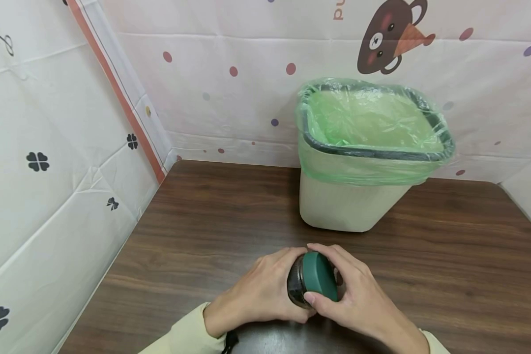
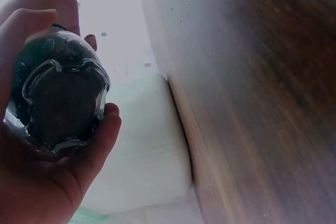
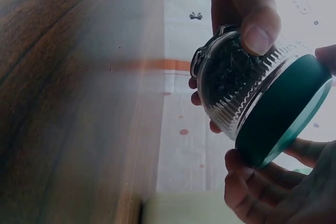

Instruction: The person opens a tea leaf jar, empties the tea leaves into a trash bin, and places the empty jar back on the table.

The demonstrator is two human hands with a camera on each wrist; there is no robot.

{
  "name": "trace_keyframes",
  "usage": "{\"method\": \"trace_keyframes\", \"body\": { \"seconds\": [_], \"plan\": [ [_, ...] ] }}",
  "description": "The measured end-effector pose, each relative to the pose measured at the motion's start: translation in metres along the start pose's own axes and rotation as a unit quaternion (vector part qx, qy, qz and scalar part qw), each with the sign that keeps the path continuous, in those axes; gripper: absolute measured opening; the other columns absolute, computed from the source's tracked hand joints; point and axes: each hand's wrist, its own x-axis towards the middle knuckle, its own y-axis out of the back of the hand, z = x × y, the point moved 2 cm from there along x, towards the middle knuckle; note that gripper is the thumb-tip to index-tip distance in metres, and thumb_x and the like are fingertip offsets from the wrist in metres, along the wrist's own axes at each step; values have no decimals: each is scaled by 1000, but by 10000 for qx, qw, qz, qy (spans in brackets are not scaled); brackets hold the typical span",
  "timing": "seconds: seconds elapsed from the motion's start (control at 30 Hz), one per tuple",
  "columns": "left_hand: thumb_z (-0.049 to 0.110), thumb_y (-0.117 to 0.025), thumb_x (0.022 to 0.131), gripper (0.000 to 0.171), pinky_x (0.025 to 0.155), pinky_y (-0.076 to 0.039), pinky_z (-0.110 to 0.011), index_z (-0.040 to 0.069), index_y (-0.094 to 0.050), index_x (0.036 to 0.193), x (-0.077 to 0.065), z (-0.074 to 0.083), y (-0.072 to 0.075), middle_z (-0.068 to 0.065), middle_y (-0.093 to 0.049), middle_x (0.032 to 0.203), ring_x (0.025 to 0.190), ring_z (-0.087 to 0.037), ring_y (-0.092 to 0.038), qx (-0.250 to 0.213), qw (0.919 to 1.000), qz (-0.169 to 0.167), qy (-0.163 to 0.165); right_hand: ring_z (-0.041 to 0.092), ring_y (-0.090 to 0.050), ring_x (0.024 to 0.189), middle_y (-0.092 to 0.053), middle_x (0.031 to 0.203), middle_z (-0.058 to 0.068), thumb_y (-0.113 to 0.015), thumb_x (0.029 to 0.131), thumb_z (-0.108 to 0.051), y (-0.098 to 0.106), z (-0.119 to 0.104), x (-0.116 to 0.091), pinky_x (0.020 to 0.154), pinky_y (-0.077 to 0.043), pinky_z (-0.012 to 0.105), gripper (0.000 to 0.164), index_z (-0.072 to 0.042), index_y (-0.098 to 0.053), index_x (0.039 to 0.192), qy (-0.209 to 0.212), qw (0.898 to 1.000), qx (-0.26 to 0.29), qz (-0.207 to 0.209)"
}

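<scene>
A small clear glass jar [image 3: 228, 77] with dark contents and a green lid [image 1: 318, 275] is held tilted above the table, its lid toward the right. My left hand [image 1: 267, 287] grips the glass body; the left wrist view shows the jar's moulded base [image 2: 65, 108] facing the camera. With fingers and thumb around its rim, my right hand [image 1: 358, 295] holds the green lid. In the right wrist view the lid sits on the jar, and the dark contents look like loose shreds.
A cream waste bin [image 1: 345, 201] lined with a green plastic bag [image 1: 376, 123] stands behind the hands, right of centre. The brown wooden table [image 1: 181, 236] meets patterned white sheets [image 1: 230, 98] at its back and left edges.
</scene>
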Motion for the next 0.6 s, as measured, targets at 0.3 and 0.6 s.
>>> {"method": "trace_keyframes", "body": {
  "seconds": [0.3, 0.6],
  "plan": [
    [49, -77, 58, 80, 72, -48, -17, 21, -44, 126, 2, 1, 0, 12, -52, 106, 90, 3, -47, 180, 9996, 153, -134, 4, -50, 73, -53, 106, -18, -72, 76, -39, 2, 0, 0, 58, -48, 27, 62, -30, -46, 131, -422, 9988, -228, -4],
    [47, -77, 59, 79, 69, -48, -17, 20, -45, 126, 2, 0, 0, 11, -52, 103, 86, 2, -47, 153, 9994, 240, -210, 4, -50, 64, -55, 98, -16, -63, 86, -35, 2, 4, 0, 52, -46, 25, 41, -30, -51, 124, -773, 9965, -296, -99]
  ]
}}
